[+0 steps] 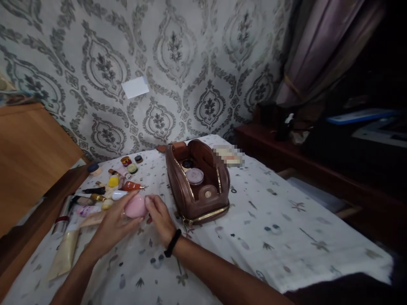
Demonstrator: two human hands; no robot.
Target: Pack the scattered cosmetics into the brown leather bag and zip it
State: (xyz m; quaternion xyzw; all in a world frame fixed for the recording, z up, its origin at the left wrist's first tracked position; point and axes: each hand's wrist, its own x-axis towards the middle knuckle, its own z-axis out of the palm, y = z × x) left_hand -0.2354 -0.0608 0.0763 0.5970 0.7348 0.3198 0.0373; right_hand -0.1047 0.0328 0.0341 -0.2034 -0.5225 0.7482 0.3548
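A smooth pink rounded item (pixel 136 206), like a compact or small case, sits between my hands; its exact kind I cannot make out. My left hand (pixel 116 222) is wrapped round its left side, thumb below and fingers above. At its right edge my right hand (pixel 160 218) pinches, a black band on the wrist. To the right stands a brown cosmetic bag (pixel 203 203), unzipped and gaping. Inside it lie a round pale-lidded container (pixel 194 176) and a dark-lidded one (pixel 187 163). Left of my hands several cosmetics are spread out, including a beige tube (pixel 65 252) and an orange-red tube (pixel 132 186).
A patterned white cloth (pixel 254 237) covers the table. A wooden panel (pixel 34 156) borders the left; a dark red shelf unit (pixel 270 144) runs along the right. Small jars (pixel 126 161) stand toward the wall. Beside the bag is a blurred, pixelated flat item (pixel 229 156).
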